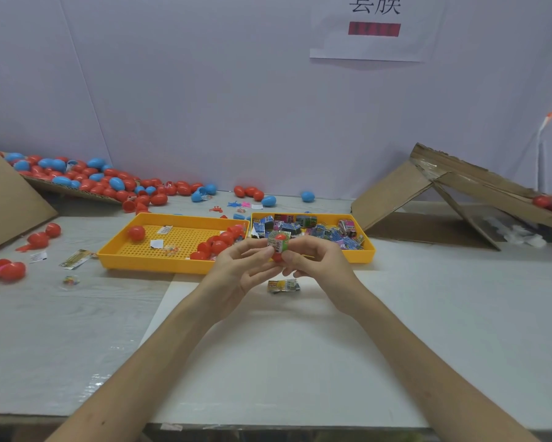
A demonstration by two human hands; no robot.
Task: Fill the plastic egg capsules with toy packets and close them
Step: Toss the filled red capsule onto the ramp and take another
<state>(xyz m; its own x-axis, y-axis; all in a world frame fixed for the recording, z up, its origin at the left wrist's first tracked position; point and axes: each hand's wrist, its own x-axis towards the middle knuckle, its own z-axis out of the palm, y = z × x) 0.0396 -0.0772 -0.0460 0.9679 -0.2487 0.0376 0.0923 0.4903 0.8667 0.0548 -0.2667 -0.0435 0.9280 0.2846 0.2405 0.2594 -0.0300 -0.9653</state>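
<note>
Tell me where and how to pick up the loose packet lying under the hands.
Pinch the loose packet across its short width near the middle, coming from above; it lies flat on the table, long side left to right, crumpled, so its raised folds probably offer purchase.

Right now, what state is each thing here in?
Left hand, grips egg.
Right hand, pinches packet.
Egg, held up, partly covered by packet; open or closed unclear.
Packet, against egg, not yet inside.
Left tray, holds red eggs.
Right tray, full of packets.
Loose packet, lying on table.
Box, tipped on its side.
</note>
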